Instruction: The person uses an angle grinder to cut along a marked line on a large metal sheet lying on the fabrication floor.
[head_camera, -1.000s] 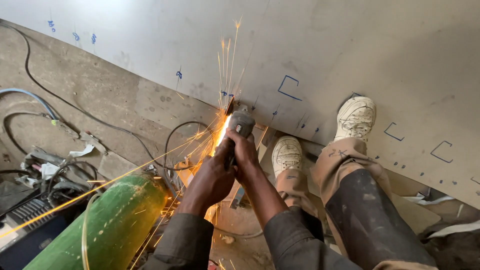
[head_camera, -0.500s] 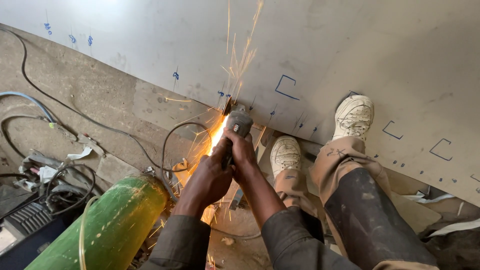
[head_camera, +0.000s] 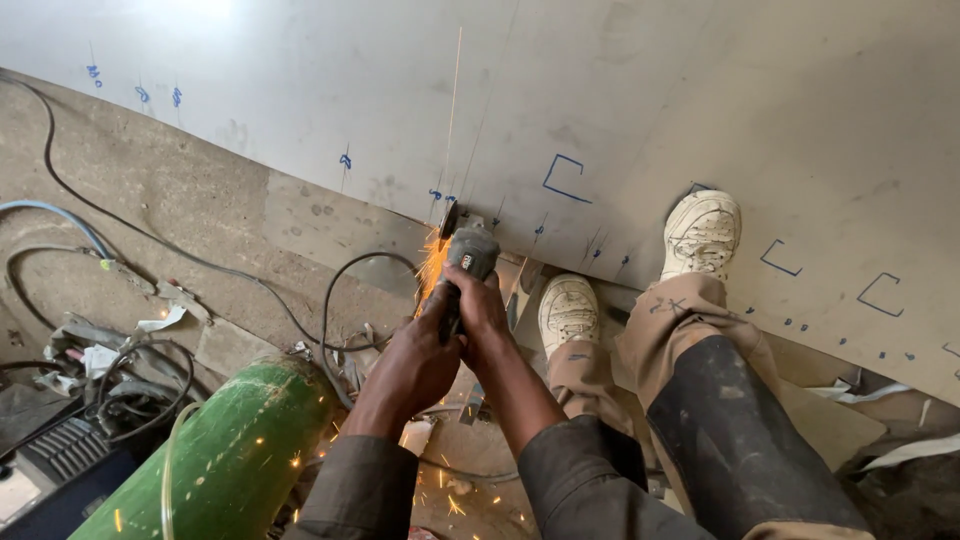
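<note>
Both of my hands grip a grey angle grinder (head_camera: 470, 250) whose disc meets the near edge of a large pale metal sheet (head_camera: 620, 110). My left hand (head_camera: 415, 365) wraps the grinder's body from the left and below. Closed around the body just behind the head is my right hand (head_camera: 478, 312). Orange sparks (head_camera: 432, 268) spray from the disc toward the left and downward. Blue marker brackets (head_camera: 562, 178) are drawn on the sheet. My two shoes (head_camera: 700, 235) rest on and beside the sheet's edge.
A green gas cylinder (head_camera: 225, 460) lies at the lower left, close to my left arm. Black cables (head_camera: 340, 290) and a blue hose (head_camera: 60, 215) trail over the concrete floor. Scrap bits and a dark machine (head_camera: 60, 460) sit at the far left.
The spark shower has shrunk from tall streaks to a small burst at the disc. The grinder and hands have stayed near the same spot on the sheet's edge.
</note>
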